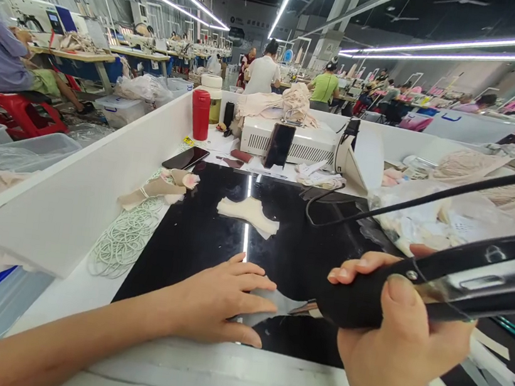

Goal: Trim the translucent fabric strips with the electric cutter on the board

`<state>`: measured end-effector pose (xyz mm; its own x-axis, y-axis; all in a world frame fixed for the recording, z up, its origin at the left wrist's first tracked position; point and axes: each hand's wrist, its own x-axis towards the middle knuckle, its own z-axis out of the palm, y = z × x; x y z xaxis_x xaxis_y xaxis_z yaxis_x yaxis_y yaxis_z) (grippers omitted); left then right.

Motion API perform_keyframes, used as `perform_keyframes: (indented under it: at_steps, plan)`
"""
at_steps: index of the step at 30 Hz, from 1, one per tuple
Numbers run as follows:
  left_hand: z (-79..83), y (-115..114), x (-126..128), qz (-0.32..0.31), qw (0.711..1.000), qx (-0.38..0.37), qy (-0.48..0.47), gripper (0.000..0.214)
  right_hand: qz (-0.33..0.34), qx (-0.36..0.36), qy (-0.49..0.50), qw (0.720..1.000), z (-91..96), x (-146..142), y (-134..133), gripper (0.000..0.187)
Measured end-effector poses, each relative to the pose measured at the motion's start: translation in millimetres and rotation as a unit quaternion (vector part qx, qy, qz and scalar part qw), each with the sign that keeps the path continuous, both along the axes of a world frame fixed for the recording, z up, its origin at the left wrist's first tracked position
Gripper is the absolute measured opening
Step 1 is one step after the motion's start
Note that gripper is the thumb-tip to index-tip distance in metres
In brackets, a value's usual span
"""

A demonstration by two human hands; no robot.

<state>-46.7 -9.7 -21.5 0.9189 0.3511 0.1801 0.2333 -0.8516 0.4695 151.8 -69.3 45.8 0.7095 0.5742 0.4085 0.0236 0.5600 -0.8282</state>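
Our left hand [219, 299] lies flat with its fingers spread, pressing a thin grey fabric piece [272, 301] onto the black worktop [195, 235] near its front edge. Our right hand [401, 348] is wrapped tight around the black-handled tool [357, 304], whose tip meets the fabric piece just beside our left fingertips. A cream fabric cutout [249, 213] lies further back on the worktop, well apart. A heap of white elastic loops [124, 237] sits to the left.

Black tool [487, 280] cut off by right edge; far workers [262, 73] indistinct.
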Motion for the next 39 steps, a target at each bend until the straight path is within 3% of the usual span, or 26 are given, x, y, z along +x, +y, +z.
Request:
perform_keyframes:
  at_steps: [10,17,29,34,37,39]
  plan:
    - [0.7,0,1,0.003,1.000,-0.003,0.010,0.048,0.005,0.010,-0.022,1.000,-2.7,2,1,0.041]
    - [2.4,-2,-1,0.003,1.000,-0.015,0.010,0.046,-0.055,0.000,-0.002,0.998,-1.6,18,-1,0.043]
    - [4.3,-1,-2,0.010,0.999,-0.036,0.014,0.050,-0.044,0.012,-0.032,0.998,-6.7,18,2,0.041]
    - [2.2,2,-1,0.098,0.992,-0.060,-0.043,0.039,-0.032,0.011,-0.036,0.999,-7.7,24,3,0.041]
    - [-0.9,2,1,0.163,0.983,-0.068,-0.048,0.036,-0.038,-0.006,-0.104,0.994,-8.5,30,4,0.037]
    - [-2.2,2,2,0.173,0.981,-0.076,-0.043,0.035,-0.049,-0.043,-0.138,0.988,-8.3,35,4,0.033]
